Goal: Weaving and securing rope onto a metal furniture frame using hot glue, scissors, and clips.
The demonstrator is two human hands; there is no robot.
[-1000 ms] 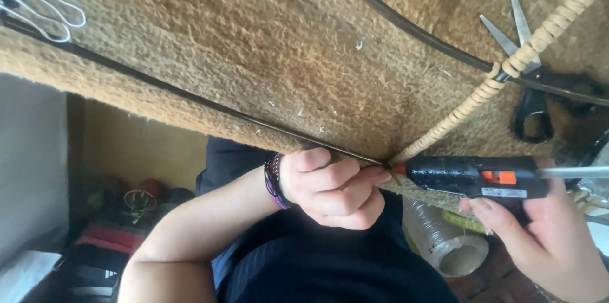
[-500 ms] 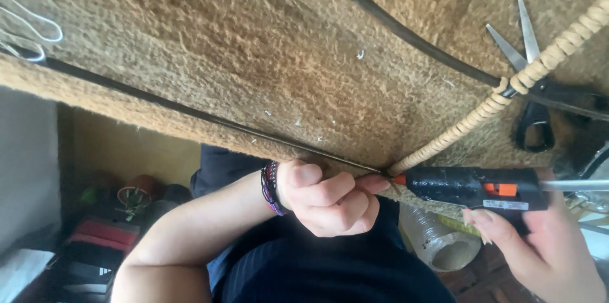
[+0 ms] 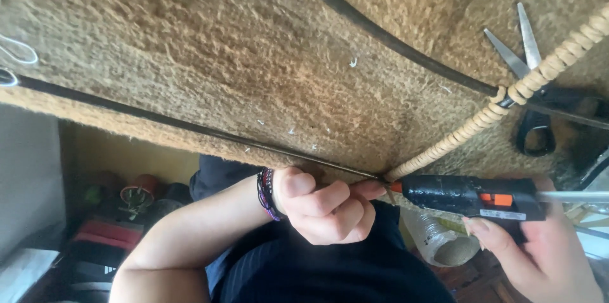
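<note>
Right now my left hand (image 3: 327, 205) is curled into a fist, its fingers (image 3: 368, 190) pinched together on the thin black wire rim (image 3: 190, 127) at the edge of the coarse brown coir mat (image 3: 222, 62), just where the tan cord-wrapped rod (image 3: 501, 109) ends. My right hand (image 3: 545, 249) has its fingers closed around the handle of the black glue gun with the orange trigger (image 3: 472, 196), and its orange nozzle sits almost touching my left fingertips. That closeness is the main danger, I think: hot glue could run onto my skin, and a flinch would let the wire slip off the mat edge before it bonds. Too much glue might also drip down toward my dark-clothed lap (image 3: 317, 271) or soak messily into the fibres. The steel scissors with black handles (image 3: 530, 87) lie open on the mat beyond the rod, well apart from both hands.
</note>
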